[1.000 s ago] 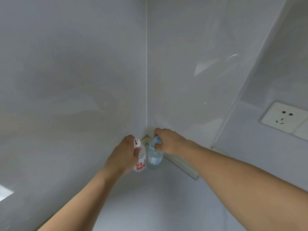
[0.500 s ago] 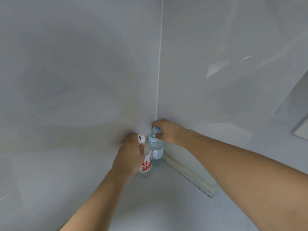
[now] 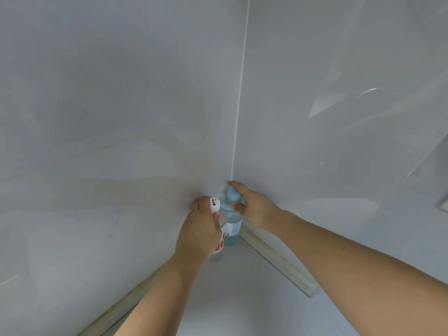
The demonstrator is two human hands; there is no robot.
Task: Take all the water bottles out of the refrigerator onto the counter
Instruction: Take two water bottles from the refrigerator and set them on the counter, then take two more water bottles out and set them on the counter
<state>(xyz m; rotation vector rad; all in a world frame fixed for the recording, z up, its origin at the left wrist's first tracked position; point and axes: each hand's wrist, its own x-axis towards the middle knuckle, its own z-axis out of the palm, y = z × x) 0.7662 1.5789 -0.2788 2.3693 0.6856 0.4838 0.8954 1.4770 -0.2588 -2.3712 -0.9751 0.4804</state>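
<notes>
From the head camera, two water bottles stand touching in the far corner of the grey counter, where two glossy wall panels meet. The left hand wraps round the white-capped bottle with red lettering. Just right of it, the right hand curls over the neck of the blue-capped bottle, which holds clear water.

Both forearms and hands are bare, with no sleeves visible.

Both bottles now stand deeper in the wall corner. The left hand sits lower on the red-labelled bottle, and the socket has slipped out of view.
</notes>
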